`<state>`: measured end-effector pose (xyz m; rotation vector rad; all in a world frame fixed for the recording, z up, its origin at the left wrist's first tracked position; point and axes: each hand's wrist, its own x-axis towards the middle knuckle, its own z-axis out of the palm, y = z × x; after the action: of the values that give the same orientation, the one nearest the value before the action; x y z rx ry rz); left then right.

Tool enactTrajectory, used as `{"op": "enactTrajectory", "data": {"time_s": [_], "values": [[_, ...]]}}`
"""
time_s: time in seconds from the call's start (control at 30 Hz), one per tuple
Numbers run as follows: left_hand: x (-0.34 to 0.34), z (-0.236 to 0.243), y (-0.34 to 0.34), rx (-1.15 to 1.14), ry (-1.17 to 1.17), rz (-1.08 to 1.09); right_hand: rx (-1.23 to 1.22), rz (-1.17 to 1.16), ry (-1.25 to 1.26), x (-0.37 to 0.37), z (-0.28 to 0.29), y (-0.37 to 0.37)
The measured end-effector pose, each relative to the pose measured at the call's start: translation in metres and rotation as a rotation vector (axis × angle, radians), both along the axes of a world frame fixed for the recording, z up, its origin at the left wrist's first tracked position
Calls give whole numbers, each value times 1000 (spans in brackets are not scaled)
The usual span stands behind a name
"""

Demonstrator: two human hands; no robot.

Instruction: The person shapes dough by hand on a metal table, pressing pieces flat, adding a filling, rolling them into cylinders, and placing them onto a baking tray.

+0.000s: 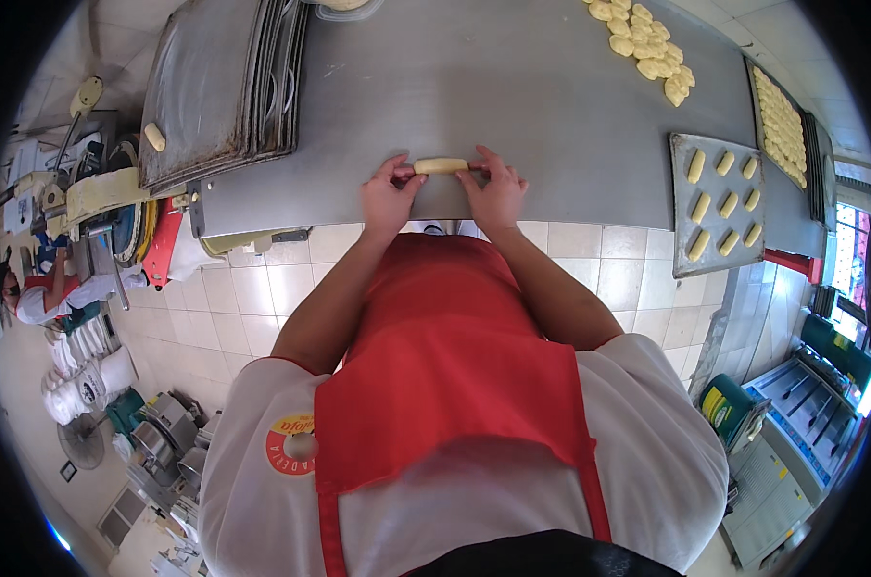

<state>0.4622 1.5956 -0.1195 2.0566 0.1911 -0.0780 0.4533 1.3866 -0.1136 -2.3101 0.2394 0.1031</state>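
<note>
A short, pale yellow dough roll (441, 166) lies crosswise near the front edge of the grey metal worktable (397, 91). My left hand (389, 200) closes thumb and fingers around its left end. At the other end my right hand (497, 196) does the same, so the roll is held between both hands. To the right, a metal baking tray (680, 207) bears several similar dough rolls in rows, spaced apart. Toward the back right lies a cluster of small dough pieces (652, 48) on the worktable.
Stacked dark baking trays (200, 87) stand at the left, with one dough piece (154, 137) on top. Another tray full of dough (782, 125) is at the far right. Part of a clear container (349, 8) shows at the back. A co-worker (46, 288) is far left, beside machinery.
</note>
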Motion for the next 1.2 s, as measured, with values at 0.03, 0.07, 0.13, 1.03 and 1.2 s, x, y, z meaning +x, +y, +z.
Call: {"op": "enactTrajectory", "data": {"time_s": [0.03, 0.07, 0.13, 1.03, 1.2], "values": [[2, 0, -4, -6, 16, 5, 5, 6, -12, 3, -4, 1], [2, 1, -5, -13, 31, 14, 10, 15, -24, 5, -7, 3], [-6, 11, 1, 143, -53, -32, -97, 111, -206, 1, -12, -5], [-81, 160, 418, -458, -603, 356, 114, 829, -446, 188, 150, 415], [-33, 155, 388, -482, -585, 177, 1, 876, -594, 198, 141, 416]]}}
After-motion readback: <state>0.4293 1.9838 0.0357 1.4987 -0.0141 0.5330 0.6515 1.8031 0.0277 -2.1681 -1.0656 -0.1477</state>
